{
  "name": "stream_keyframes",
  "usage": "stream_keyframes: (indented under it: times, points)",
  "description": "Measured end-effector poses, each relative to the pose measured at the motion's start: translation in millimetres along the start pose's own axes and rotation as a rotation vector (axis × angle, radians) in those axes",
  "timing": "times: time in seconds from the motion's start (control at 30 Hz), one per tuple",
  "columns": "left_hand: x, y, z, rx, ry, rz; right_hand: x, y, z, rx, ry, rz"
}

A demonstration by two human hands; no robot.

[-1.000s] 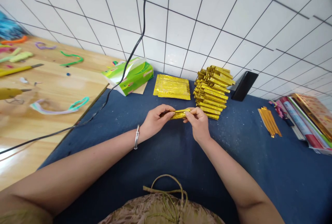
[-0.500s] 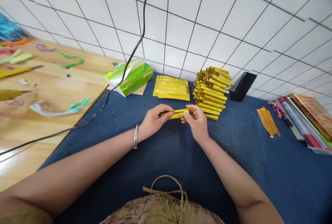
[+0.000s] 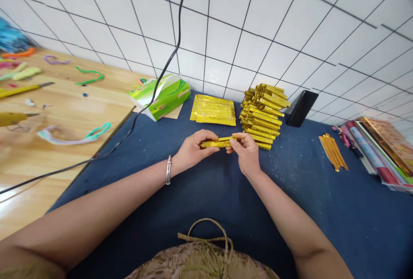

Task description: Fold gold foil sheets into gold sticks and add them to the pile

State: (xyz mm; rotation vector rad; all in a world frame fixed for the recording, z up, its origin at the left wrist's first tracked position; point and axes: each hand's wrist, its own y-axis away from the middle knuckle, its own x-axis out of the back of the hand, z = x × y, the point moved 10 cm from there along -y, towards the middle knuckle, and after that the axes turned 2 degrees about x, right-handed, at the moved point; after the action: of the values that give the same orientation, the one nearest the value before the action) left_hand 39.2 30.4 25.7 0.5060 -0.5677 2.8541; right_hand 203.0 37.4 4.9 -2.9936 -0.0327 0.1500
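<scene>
Between my hands, above the dark blue table cover, is a narrow folded strip of shiny gold foil paper (image 3: 215, 144). My left hand (image 3: 192, 146) pinches its left end between thumb and fingers. The right end is held by my right hand (image 3: 247, 150), thumb in front and fingers behind. Beyond the strip lie flat gold foil sheets (image 3: 213, 110) in a low stack. Just behind my right hand rises a pile of folded gold strips (image 3: 263, 113), stacked crosswise in places.
A green tissue pack (image 3: 169, 98) and a black phone (image 3: 302, 107) stand near the tiled wall. Orange-gold strips (image 3: 334, 152) and books (image 3: 377, 154) lie right. A black cable (image 3: 129, 131) crosses the left. Craft pieces and tools cover the wooden table (image 3: 64, 162).
My left thumb has shifted down along the strip's lower edge, showing more of the foil. My right hand has moved very slightly; both hands still hold the strip.
</scene>
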Motion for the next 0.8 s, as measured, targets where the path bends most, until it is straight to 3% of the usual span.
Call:
stream_keyframes:
  times: [0.17,0.33,0.57,0.8]
  points:
    - [4.3,-1.7,0.8,-0.044,-0.026,0.026,1.1,-2.9,4.2,-0.008,0.022,-0.032]
    - [7.3,-6.9,-5.9,-0.054,-0.039,-0.010,-2.9,-9.2,6.0,0.034,0.122,-0.177]
    - [-2.0,-13.6,-19.9,-0.062,-0.146,-0.234,-15.1,-9.1,-5.4,0.374,0.689,-0.340]
    - [-5.9,-10.2,-14.5,-0.206,-0.293,-0.377,-30.0,-1.0,-2.6,0.477,0.833,-0.485]
